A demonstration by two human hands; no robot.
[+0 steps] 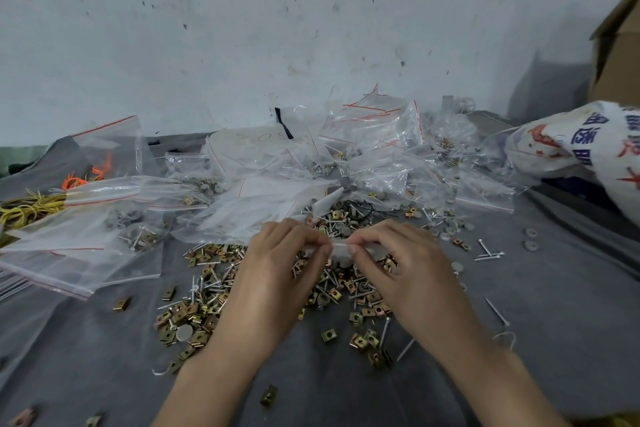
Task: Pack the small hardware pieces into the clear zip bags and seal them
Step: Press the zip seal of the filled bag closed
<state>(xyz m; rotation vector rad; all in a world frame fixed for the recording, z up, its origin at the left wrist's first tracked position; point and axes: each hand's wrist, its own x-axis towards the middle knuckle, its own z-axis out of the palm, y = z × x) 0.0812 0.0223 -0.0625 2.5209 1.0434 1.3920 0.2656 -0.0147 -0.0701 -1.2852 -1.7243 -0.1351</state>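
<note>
Grip: left hand, right hand pinch zip bag top.
Risk: gap left in seal; contents may spill.

Clear zip bag (pinched) hangs over scattered brass clips and nails.

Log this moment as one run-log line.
left hand: pinches zip bag | right hand: pinches zip bag | seal: cannot tell | hardware pieces: loose on grey cloth
</note>
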